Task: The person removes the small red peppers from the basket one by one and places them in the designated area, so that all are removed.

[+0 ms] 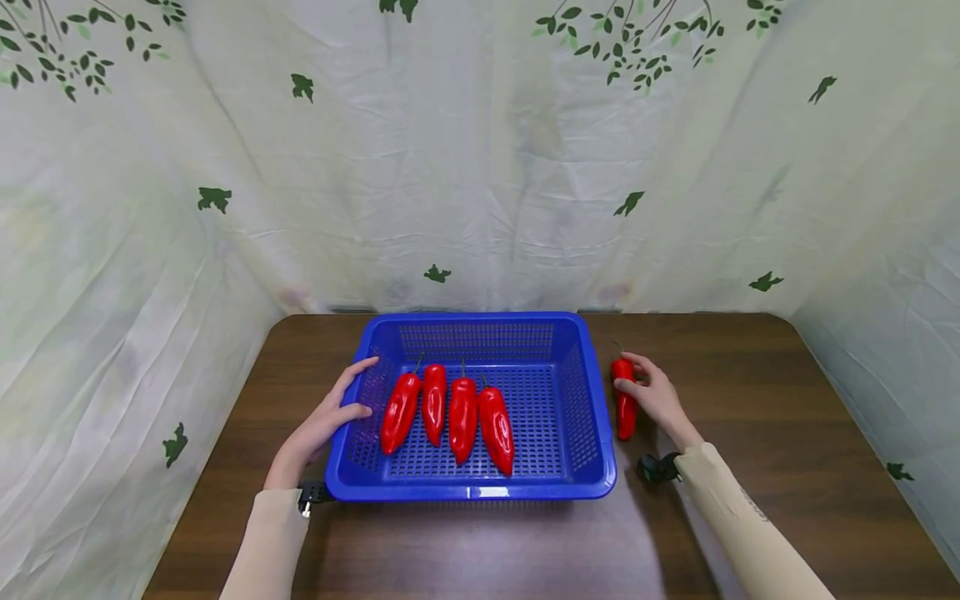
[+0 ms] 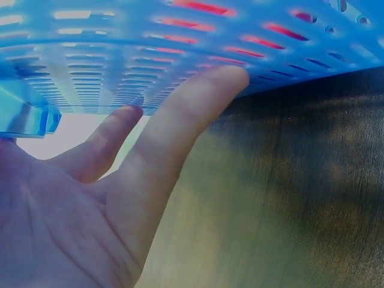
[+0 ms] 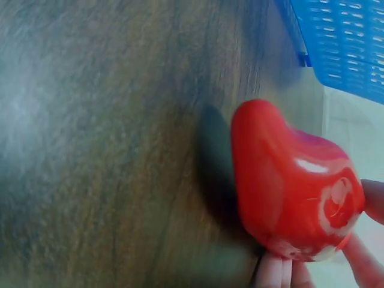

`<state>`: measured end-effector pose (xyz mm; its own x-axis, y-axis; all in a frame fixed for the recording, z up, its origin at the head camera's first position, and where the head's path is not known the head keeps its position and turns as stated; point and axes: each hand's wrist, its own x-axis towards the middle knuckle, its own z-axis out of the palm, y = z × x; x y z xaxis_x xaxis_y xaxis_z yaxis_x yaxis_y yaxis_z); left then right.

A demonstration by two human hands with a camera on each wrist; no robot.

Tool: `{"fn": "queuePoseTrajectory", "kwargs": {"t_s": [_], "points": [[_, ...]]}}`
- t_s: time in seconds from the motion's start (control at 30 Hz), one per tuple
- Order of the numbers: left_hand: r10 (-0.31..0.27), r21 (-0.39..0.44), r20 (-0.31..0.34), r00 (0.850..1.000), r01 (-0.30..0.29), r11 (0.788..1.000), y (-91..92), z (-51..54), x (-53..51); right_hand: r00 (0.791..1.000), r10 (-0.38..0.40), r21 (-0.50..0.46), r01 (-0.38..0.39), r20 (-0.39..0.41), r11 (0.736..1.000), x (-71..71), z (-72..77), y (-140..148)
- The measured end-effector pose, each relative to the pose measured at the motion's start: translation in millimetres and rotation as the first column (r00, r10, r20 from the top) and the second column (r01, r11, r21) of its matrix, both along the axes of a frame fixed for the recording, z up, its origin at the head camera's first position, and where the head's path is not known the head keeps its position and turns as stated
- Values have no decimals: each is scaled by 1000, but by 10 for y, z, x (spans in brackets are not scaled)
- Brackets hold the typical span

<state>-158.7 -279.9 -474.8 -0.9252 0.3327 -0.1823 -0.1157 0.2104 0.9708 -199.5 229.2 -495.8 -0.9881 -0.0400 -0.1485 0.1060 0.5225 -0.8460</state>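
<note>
A blue perforated basket [image 1: 472, 493] holds several red peppers [image 1: 462, 421] lying side by side. At its left side, my left hand [image 1: 318, 429] touches the basket with fingers and thumb extended and spread; the left wrist view shows this hand [image 2: 120, 174] against the slotted blue plastic [image 2: 90, 66]. To the right of the basket, my right hand [image 1: 656, 400] pinches another red pepper [image 1: 626, 408] between thumb and fingers, its stem pointing away from me. In the right wrist view this pepper [image 3: 270, 174] appears large, with fingertips [image 3: 279, 270] at its lower end.
The brown wooden table [image 1: 750, 400] extends on both sides of the basket and in front of it. Pale cloth [image 1: 480, 167] with green leaf and bird shapes hangs behind the table and along its sides. A black wrist device [image 1: 658, 468] is at the right cuff.
</note>
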Motion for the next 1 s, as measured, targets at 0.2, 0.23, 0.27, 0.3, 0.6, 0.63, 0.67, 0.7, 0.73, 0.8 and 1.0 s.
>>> {"fn": "queuePoseTrajectory", "kwargs": {"t_s": [0.2,0.23,0.27,0.3,0.6,0.63,0.67,0.7,0.73,0.8,1.0], "points": [[1,6,-3,1000,-1,1000,-9,-3,2,1000,-8,-14,7,-6,1000,13,23,-3],[1,6,-3,1000,-1,1000,-10,-3,2,1000,-6,-11,6,-5,1000,14,26,-5],[0,7,-3,1000,0,1000,-11,-4,1,1000,-4,-10,4,-2,1000,15,29,-7],[0,6,-3,1000,0,1000,-10,-3,0,1000,-2,-8,2,0,1000,18,33,-10],[-3,-4,-2,1000,3,1000,0,11,3,1000,-11,-29,11,9,1000,19,5,-5],[-3,-3,-1,1000,3,1000,1,13,4,1000,-11,-30,11,2,999,18,-3,-4],[-3,-2,0,1000,3,1000,2,16,5,1000,-13,-33,13,-6,999,16,-13,-3],[-2,-3,1,1000,2,1000,4,18,6,1000,-13,-31,13,-17,999,15,-23,-2],[-1,-3,2,1000,1,1000,5,20,7,1000,-12,-29,11,-25,1000,15,-32,-1],[-1,-6,4,1000,1,1000,8,24,7,999,-10,-21,9,-38,1000,16,-44,-5],[-1,-12,-4,1000,0,1000,14,34,6,1000,24,-28,-24,-10,999,25,-47,-62]]}}
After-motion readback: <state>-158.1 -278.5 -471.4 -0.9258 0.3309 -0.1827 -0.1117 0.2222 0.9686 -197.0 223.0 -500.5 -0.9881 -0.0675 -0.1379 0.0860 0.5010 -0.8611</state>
